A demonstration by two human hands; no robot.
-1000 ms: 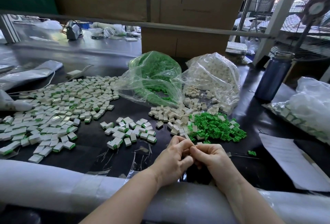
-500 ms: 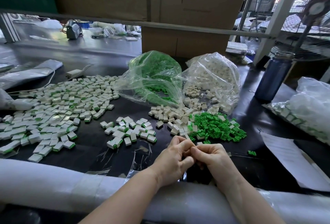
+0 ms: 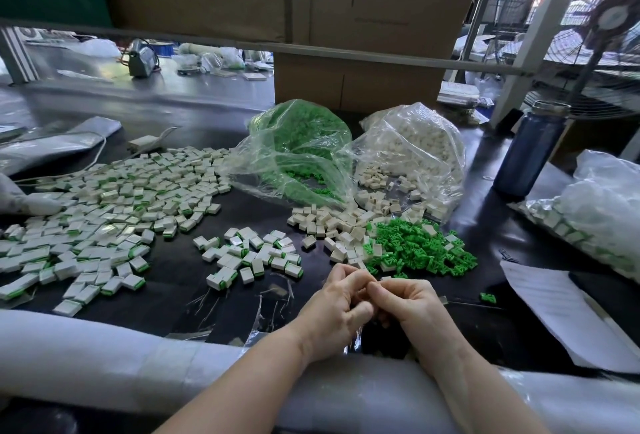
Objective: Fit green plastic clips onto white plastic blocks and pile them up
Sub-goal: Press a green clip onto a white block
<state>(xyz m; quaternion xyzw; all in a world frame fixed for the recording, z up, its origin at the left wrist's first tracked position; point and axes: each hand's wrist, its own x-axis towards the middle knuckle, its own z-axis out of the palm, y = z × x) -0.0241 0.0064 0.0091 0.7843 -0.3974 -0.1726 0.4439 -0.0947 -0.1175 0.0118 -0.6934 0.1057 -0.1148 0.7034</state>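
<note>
At the near edge of a dark desk (image 3: 180,302), a person's left hand (image 3: 332,312) and right hand (image 3: 412,309) meet fingertip to fingertip, fingers curled tightly inward around something small. What they pinch is hidden between the fingers, so whether it is a block, a clip or both cannot be told.

Just beyond the hands, toward the desk's middle, lies a loose heap of green clips (image 3: 419,250), with a scatter of bare white blocks (image 3: 332,222) touching its left side. One stray green clip (image 3: 487,297) sits alone to the right of the right hand.

Left of the hands, a small pile of finished blocks (image 3: 252,255) with green ends shows, and a far larger spread of finished blocks (image 3: 104,212) covers the desk's left side.

Behind the loose parts, two clear plastic bags lie open: a bag of green clips (image 3: 301,149) and, to its right, a bag of white blocks (image 3: 415,153) spilling onto the desk.

Toward the right edge stand a dark blue bottle (image 3: 530,153), another filled plastic bag (image 3: 595,212) and a sheet of white paper (image 3: 568,312). A padded white roll (image 3: 86,357) runs along the near edge under both forearms. Cardboard boxes (image 3: 356,87) rise at the far edge.
</note>
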